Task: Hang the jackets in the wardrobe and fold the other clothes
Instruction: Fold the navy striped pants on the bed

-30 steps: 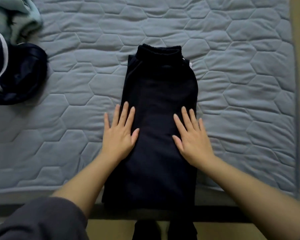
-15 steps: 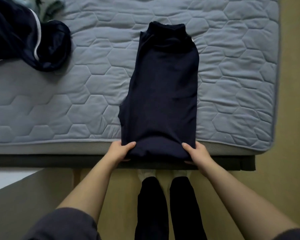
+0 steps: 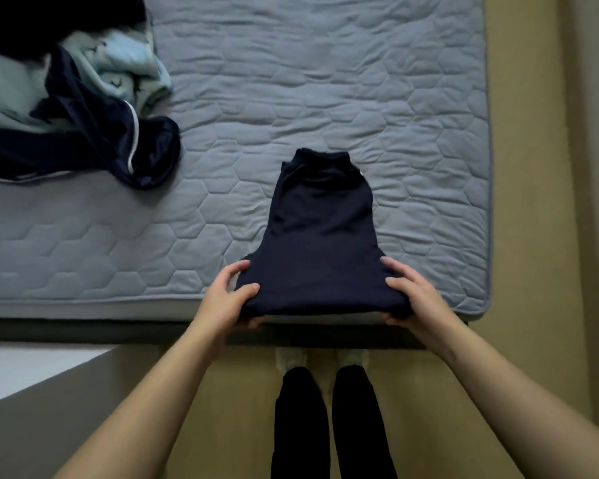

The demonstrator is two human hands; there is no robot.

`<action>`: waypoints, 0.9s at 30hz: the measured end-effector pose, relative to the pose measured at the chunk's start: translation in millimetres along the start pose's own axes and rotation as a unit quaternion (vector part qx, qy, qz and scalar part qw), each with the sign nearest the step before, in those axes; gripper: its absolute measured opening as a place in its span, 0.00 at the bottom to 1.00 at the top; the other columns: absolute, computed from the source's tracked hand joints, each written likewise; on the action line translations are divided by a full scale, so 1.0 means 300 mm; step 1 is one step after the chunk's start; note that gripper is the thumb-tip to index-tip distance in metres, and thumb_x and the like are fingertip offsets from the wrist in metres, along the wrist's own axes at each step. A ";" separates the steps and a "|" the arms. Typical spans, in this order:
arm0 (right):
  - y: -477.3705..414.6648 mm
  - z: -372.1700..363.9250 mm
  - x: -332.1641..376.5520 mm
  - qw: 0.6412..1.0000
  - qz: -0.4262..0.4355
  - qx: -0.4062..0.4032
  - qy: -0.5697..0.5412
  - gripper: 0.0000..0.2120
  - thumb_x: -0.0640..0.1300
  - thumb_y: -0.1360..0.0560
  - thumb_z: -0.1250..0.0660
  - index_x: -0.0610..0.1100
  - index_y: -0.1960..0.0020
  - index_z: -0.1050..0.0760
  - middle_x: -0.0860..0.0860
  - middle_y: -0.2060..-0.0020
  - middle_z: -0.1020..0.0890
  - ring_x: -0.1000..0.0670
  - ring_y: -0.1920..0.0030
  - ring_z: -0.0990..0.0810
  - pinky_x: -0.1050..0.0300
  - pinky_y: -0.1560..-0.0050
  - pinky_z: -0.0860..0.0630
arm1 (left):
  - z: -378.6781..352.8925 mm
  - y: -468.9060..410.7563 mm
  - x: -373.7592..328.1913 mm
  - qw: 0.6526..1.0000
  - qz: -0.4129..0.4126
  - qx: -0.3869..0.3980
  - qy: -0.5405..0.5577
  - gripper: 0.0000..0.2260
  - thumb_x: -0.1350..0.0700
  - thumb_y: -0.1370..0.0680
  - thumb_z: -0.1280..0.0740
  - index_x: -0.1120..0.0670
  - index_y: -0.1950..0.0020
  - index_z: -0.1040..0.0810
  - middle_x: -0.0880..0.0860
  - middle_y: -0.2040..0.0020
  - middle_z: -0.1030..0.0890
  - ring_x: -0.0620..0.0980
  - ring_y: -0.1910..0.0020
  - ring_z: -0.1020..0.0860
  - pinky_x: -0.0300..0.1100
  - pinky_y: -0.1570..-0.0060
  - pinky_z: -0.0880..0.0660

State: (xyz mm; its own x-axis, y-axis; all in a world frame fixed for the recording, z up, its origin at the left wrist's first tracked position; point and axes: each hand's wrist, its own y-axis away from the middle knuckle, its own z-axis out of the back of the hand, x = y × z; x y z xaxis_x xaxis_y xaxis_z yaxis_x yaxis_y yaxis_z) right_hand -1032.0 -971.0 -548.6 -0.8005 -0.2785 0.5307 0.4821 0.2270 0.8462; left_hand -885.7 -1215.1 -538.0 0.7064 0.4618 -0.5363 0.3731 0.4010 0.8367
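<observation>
A folded dark navy garment (image 3: 320,236) lies on the grey quilted mattress (image 3: 325,81), with its near end at the near edge, toward the right corner. The left grip (image 3: 227,299) pinches that end's left corner and the right grip (image 3: 414,299) its right corner, thumbs on top. At the left edge a navy piped garment (image 3: 94,140) lies heaped on pale blue fabric (image 3: 125,63).
</observation>
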 end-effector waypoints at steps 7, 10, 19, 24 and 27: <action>-0.416 -0.063 0.404 0.998 -0.018 0.012 -0.067 0.23 0.60 0.20 0.57 0.49 0.51 0.27 0.49 0.68 0.16 0.49 0.63 0.19 0.58 0.62 0.30 | -0.200 -0.375 -0.446 0.996 -0.028 0.019 0.083 0.16 0.48 0.18 0.51 0.52 0.49 0.27 0.52 0.66 0.17 0.45 0.77 0.23 0.30 0.78 0.31; -0.603 -0.110 0.436 0.999 0.030 0.013 0.039 0.22 0.60 0.19 0.55 0.51 0.34 0.34 0.49 0.50 0.17 0.48 0.53 0.19 0.55 0.57 0.27 | -0.278 -0.565 -0.459 0.992 -0.083 -0.014 0.090 0.18 0.48 0.17 0.51 0.52 0.29 0.38 0.56 0.43 0.23 0.54 0.54 0.20 0.44 0.61 0.23; -0.759 -0.206 0.076 0.697 0.344 -0.168 0.607 0.32 0.48 0.23 0.40 0.44 0.22 0.49 0.46 0.23 0.50 0.45 0.23 0.52 0.41 0.26 0.52 | -0.349 -0.770 -0.146 0.738 -0.402 -0.163 -0.518 0.28 0.51 0.21 0.42 0.52 0.23 0.46 0.53 0.22 0.49 0.52 0.23 0.51 0.55 0.27 0.53; -0.964 -0.208 0.016 0.645 0.327 -0.173 0.669 0.32 0.57 0.21 0.47 0.53 0.23 0.58 0.50 0.22 0.58 0.44 0.23 0.58 0.35 0.28 0.56 | -0.372 -0.989 -0.044 0.651 -0.384 -0.147 -0.638 0.31 0.39 0.21 0.49 0.46 0.23 0.57 0.52 0.22 0.58 0.54 0.23 0.57 0.60 0.28 0.57; -0.970 -0.153 -0.034 0.704 0.283 -0.216 0.615 0.35 0.58 0.22 0.45 0.50 0.22 0.58 0.46 0.22 0.56 0.42 0.23 0.52 0.39 0.27 0.50 | -0.342 -1.021 0.027 0.701 -0.325 -0.195 -0.604 0.36 0.34 0.25 0.50 0.47 0.22 0.58 0.55 0.22 0.58 0.58 0.23 0.57 0.59 0.28 0.56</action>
State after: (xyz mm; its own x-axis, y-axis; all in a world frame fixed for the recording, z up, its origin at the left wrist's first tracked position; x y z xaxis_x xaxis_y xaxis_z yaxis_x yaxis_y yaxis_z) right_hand -1147.9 -1077.2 -798.0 0.3485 -0.9150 0.2031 0.8760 0.3950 0.2768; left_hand -1056.1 -1252.9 -809.9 0.5449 -0.8316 -0.1072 0.8262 0.5107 0.2380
